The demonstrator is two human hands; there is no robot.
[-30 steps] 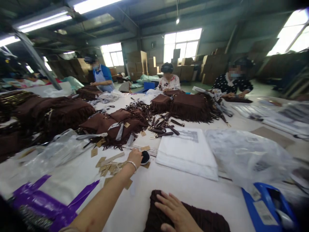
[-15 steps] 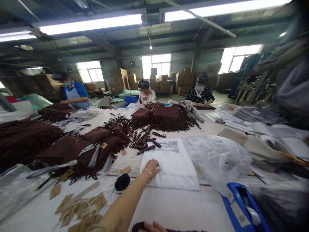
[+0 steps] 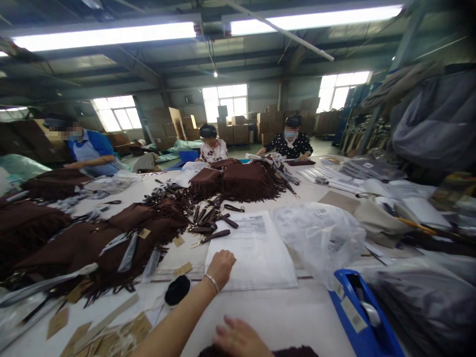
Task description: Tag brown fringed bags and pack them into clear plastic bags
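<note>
- Left hand [image 3: 222, 269]: has moved right from the black round bundle onto the near edge of a white folded sheet [image 3: 249, 253]. Fingers are curled over and the wrist carries a thin bangle [image 3: 212, 283]. Cannot tell whether anything is pinched beneath the fingers.
- Right hand [image 3: 238, 339]: no longer flat on the fringed piece. Now raised slightly at the bottom of the view, fingers open and slightly spread, holding nothing. Cannot tell if the fingertips still touch.
- Dark brown fringed bag [image 3: 256, 352]: mostly below the frame, directly under the right hand.
- Black round bundle [image 3: 177, 290]: on the counter [image 3: 267, 310], between the left forearm and the brown bags, apart from the left hand.
- Nearby: kraft hang tags [image 3: 122, 329] at lower left, brown fringed bags [image 3: 104, 253] with metal-clasp straps [image 3: 208, 223] beyond, clear plastic bag [image 3: 320, 243] to the right of the sheet, blue tape dispenser [image 3: 357, 312] at the near right.
- View has swung up and right since the earlier frames; more of the right-hand side shows.
- Far side of the counter: three masked co-workers [image 3: 210, 151], hands at their own piles.
</note>
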